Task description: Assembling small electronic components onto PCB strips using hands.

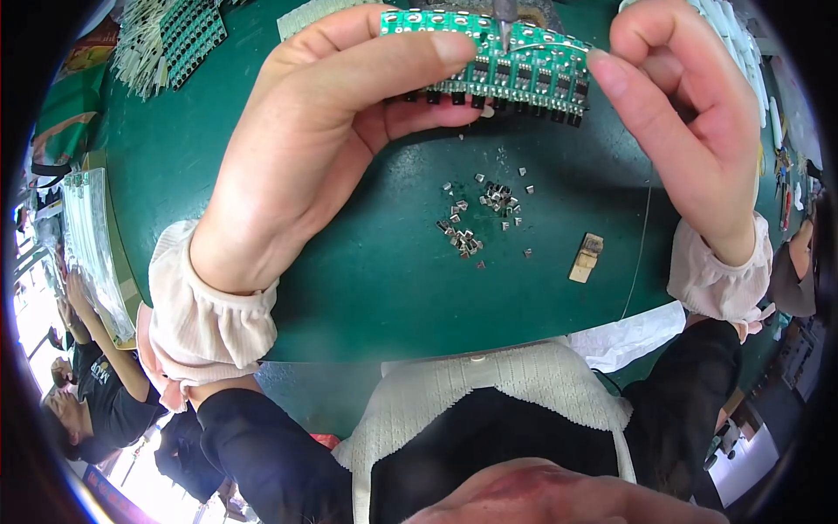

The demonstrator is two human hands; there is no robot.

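Observation:
My left hand (323, 113) grips a long green circuit board (463, 86) at the far side of the table, thumb on its face and fingers beneath. Rows of small black chips run along the board, and black parts stick out from its lower edge. A soldering iron's pointed metal tip (504, 33) comes down from above onto the board or very close to it. Between thumb and finger, my right hand (694, 122) pinches thin solder wire (552, 45), whose end reaches toward that tip. More of the thin wire trails down from under this hand.
Small shiny metal pieces (499, 199) lie scattered on the green table (367, 288). Nearer right is a little wooden block (586, 258). At far left, another board panel (194, 39) rests by a pile of pale strips (144, 48). Another person (105, 375) is at the left.

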